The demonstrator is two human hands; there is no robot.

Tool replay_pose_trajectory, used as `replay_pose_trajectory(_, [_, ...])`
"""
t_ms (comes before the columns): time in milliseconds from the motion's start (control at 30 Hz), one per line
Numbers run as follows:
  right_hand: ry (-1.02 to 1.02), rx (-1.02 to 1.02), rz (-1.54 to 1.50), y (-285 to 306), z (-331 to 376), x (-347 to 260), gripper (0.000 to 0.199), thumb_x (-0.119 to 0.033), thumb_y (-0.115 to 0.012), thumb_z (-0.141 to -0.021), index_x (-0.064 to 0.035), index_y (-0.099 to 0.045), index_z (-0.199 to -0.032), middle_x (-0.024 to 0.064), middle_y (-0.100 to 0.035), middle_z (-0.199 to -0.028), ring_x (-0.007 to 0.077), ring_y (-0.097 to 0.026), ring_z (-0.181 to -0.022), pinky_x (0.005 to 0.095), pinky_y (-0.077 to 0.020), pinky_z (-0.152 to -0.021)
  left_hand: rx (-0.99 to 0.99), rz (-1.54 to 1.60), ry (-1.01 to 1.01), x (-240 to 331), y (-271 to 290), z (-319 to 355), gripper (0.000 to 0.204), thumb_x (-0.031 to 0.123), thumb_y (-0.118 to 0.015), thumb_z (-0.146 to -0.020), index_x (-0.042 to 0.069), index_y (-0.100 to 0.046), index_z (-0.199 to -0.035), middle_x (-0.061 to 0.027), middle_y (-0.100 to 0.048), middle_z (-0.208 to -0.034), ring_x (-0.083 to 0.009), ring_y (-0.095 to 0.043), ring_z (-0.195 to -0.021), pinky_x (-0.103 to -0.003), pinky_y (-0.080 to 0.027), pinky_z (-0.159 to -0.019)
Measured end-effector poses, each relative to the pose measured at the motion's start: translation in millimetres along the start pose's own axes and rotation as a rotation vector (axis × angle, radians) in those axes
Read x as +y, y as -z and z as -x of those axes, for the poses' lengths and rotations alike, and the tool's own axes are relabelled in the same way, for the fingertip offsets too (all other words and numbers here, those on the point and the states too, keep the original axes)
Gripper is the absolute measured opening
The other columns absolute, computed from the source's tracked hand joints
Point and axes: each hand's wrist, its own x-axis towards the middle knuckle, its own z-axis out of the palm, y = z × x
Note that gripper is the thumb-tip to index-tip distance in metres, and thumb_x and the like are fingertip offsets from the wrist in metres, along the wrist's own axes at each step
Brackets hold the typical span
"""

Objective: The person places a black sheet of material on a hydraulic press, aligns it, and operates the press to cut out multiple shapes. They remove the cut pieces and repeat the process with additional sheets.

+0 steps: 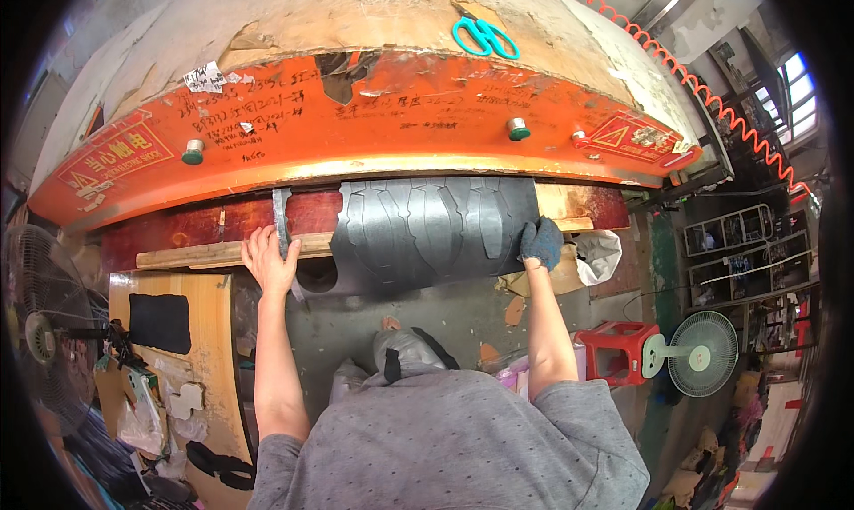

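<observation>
A wide, shiny black sheet (427, 230), scored with wavy cut outlines, hangs over the front edge of the machine bed. At its right edge my right hand (541, 243), in a dark blue-grey knit glove, is closed on the sheet. My left hand (269, 259) is bare, its fingers spread over the wooden bar (196, 255) left of the sheet. A narrow grey-black strip (280, 209) runs down between its thumb and forefinger. How firmly that hand touches the strip is hard to see.
An orange machine beam (356, 119) with green-capped knobs spans the front; turquoise-handled scissors (485, 39) lie above it. At left are a wooden table (213, 332) and a dark fan (40, 337). A red stool (612, 352) and pale green fan (703, 354) stand at right.
</observation>
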Motion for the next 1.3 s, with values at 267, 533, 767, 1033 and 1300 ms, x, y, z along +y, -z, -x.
replay_pose_trajectory(267, [-0.024,-0.138,0.041,6.6,9.6,3.5,0.039,-0.037,-0.059,-0.082,-0.0032,-0.059,-0.102,0.0191,-0.061,-0.102,0.0371,-0.056,-0.099,0.0475,-0.0450,-0.087,-0.141,-0.063,0.100,0.0,0.7,7.8,0.049,0.049,-0.060,-0.083,0.005,-0.063,-0.105,-0.0086,-0.059,-0.119,-0.0271,-0.044,-0.123,-0.050,-0.017,-0.112])
replay_pose_trajectory(533, [0.068,-0.099,-0.018,3.8,30.1,16.2,0.036,-0.037,-0.061,-0.081,-0.0023,-0.059,-0.092,0.0195,-0.063,-0.094,0.0390,-0.058,-0.093,0.0486,-0.0451,-0.080,-0.142,-0.057,0.105,-3.2,-3.6,26.9,0.049,0.048,-0.059,-0.082,0.005,-0.064,-0.106,-0.0071,-0.059,-0.118,-0.0262,-0.045,-0.121,-0.050,-0.018,-0.113])
replay_pose_trajectory(767, [-0.152,-0.185,0.003,47.5,53.5,2.6,0.043,-0.037,-0.066,-0.076,-0.0005,-0.064,-0.099,0.0214,-0.065,-0.099,0.0387,-0.061,-0.098,0.0445,-0.0473,-0.084,-0.076,-0.027,0.087,4.0,21.3,73.2,0.046,0.045,-0.062,-0.080,0.004,-0.065,-0.103,-0.0098,-0.059,-0.115,-0.0284,-0.044,-0.122,-0.052,-0.020,-0.111])
replay_pose_trajectory(1033, [0.131,-0.308,-0.459,72.3,62.5,-147.8,0.051,-0.031,-0.070,-0.080,0.0008,-0.061,-0.118,0.0197,-0.063,-0.116,0.0312,-0.063,-0.102,0.0374,-0.0482,-0.091,-0.099,0.080,0.085,9.6,77.6,132.6,0.040,0.045,-0.061,-0.085,0.006,-0.069,-0.090,-0.0070,-0.063,-0.102,-0.0265,-0.051,-0.110,-0.048,-0.027,-0.102])
replay_pose_trajectory(1300, [0.235,-0.588,-0.617,51.1,68.4,-325.9,0.074,-0.055,-0.062,-0.079,-0.0018,-0.054,-0.130,0.0206,-0.053,-0.133,0.0351,-0.051,-0.124,0.0395,-0.0412,-0.102,0.009,0.095,0.138,23.3,100.4,183.3,0.033,0.041,-0.063,-0.083,0.011,-0.060,-0.068,-0.0049,-0.062,-0.073,-0.0227,-0.057,-0.077,-0.040,-0.035,-0.082])
